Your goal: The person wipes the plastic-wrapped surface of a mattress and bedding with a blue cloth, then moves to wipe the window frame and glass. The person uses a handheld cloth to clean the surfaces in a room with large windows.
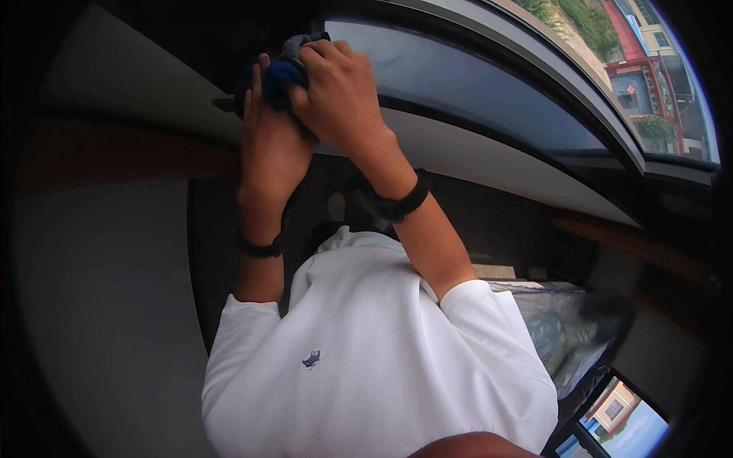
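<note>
At the top of the head view, both my hands meet on a bunched blue and grey cloth [287, 75], beside the dark corner of a window frame. My right hand [340, 91] has its fingers curled over the cloth from the right. From the left, my left hand [271, 141] holds the same cloth, its fingers reaching up along it; its thumb and palm side are hidden. Bits of blue show on both sides of the left fingers. A dark band sits on each wrist.
A window pane [473, 84] in a dark frame [550, 72] curves along the upper right, with buildings and greenery outside. A pale wall [99, 305] fills the left. At lower right lies a clear plastic-covered bundle [569, 328], near another window opening [618, 412].
</note>
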{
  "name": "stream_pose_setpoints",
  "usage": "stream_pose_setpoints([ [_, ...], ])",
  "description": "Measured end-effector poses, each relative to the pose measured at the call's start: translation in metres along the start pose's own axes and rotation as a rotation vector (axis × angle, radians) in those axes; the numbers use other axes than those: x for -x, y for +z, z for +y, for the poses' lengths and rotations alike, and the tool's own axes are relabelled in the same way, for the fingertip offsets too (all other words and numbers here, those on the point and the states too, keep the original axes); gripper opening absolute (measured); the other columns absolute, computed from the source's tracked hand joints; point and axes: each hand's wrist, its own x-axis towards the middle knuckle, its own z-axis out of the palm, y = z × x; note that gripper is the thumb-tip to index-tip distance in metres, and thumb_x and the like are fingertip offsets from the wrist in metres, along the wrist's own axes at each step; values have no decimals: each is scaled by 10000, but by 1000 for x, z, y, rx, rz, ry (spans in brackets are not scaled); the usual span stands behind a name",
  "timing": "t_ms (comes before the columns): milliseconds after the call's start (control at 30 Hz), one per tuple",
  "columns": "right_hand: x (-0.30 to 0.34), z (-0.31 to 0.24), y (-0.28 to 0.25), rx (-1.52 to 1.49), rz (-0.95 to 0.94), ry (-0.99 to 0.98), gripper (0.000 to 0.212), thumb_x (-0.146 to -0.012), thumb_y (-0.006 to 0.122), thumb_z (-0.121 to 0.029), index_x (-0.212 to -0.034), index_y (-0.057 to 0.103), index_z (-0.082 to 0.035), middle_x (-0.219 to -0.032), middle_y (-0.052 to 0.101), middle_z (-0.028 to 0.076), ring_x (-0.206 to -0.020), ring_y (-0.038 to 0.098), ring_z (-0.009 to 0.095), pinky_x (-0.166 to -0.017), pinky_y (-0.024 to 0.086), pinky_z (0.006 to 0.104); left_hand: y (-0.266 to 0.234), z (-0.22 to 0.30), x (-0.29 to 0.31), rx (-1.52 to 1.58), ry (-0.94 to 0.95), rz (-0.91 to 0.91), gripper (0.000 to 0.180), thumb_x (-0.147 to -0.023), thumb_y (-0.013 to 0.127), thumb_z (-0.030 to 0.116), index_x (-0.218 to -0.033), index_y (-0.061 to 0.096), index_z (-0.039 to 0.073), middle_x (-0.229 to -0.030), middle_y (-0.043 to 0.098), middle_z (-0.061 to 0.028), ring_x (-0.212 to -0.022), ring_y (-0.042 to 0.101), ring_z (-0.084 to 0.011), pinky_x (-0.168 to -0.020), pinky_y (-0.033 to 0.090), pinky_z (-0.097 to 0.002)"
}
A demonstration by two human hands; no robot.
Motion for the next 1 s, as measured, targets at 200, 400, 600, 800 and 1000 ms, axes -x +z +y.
stream_pose_setpoints([
  [200, 17, 44, -58, 117, -7, 124, 256, -758, 563, -65, -969, 688, 6, -1039, 675, 133, -975, 596, 325, -860, 441, 403, 27, 35, -30, 62, 339, -62, 375, -887, 600, 101, -1204, 598, -99, -1551, 237, -327, -1471, 221, -422, -1196, 224, -510],
  [400, 40, 78, -146, 306, 3, 612, 362, -778, 495, -19, -1106, 645, 16, -1086, 663, 209, -1065, 586, 381, -951, 436, 443, 76, 111, -68, 375, 703, 19, 334, -905, 548, 163, -1032, 674, -119, -1427, 452, -323, -1378, 419, -379, -1157, 309, -438],
  [600, 48, 72, -138, 564, -18, 613, 404, -780, 489, 28, -1167, 596, -17, -1069, 652, 186, -1028, 599, 389, -924, 456, 460, 85, 114, -60, 478, 720, -63, 318, -909, 561, 169, -1087, 679, -66, -1356, 568, -230, -1336, 493, -290, -1134, 344, -399],
  [800, 32, 38, -83, 543, -3, 284, 382, -741, 526, 31, -1097, 647, -34, -1046, 673, 155, -986, 624, 364, -866, 500, 432, 45, 38, -39, 428, 560, -92, 313, -967, 548, 190, -1194, 647, -1, -1396, 544, -182, -1408, 401, -281, -1173, 289, -452],
  [1000, 11, 9, -13, 469, 53, 44, 179, -726, 636, -15, -900, 634, -56, -838, 661, 84, -814, 638, 283, -701, 505, 372, 10, -18, -17, 274, 307, -36, 273, -971, 549, 143, -1195, 649, 22, -1392, 552, -150, -1422, 381, -272, -1191, 257, -479],
])
